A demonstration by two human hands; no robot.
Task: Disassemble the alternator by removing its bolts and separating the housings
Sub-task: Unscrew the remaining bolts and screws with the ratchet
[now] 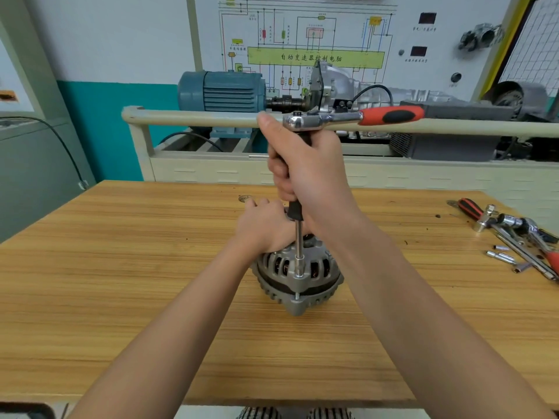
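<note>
Grey ribbed metal alternator (298, 278) at frame centre on the wooden worktop (121, 267); the chrome socket extension (299, 246) stands vertical on its near bolt. Right hand (305, 164) is wrapped round the extension's black grip directly above, with the red-handled ratchet (354, 116) pointing right. Left hand (263, 228) grips the alternator's top.

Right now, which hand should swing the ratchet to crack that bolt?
Right. The right hand already grips the extension under the ratchet, whose red handle points right. The left hand rests on the alternator, steadying it.

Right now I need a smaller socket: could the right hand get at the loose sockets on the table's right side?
Probably yes: wood table lies bare between it and the loose sockets, but the right hand must first release the extension bar.
</note>
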